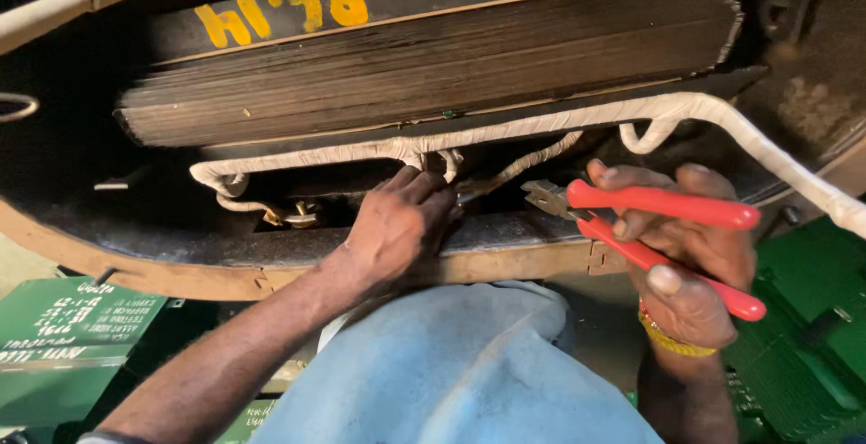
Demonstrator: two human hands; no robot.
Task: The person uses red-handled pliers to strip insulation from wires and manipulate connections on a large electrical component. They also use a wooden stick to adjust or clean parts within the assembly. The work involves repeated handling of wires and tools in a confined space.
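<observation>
Rt hand grip on pliers

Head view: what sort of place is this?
Probably an electrical repair or transformer winding workshop. A dark laminated core fills the view, white taped leads run along it, and the right hand holds red pliers while the left hand reaches the connections.

Narrow slot under laminated core; taped leads across

Green metal boxes sit below the dark laminated steel stack with yellow paint marks.
</observation>
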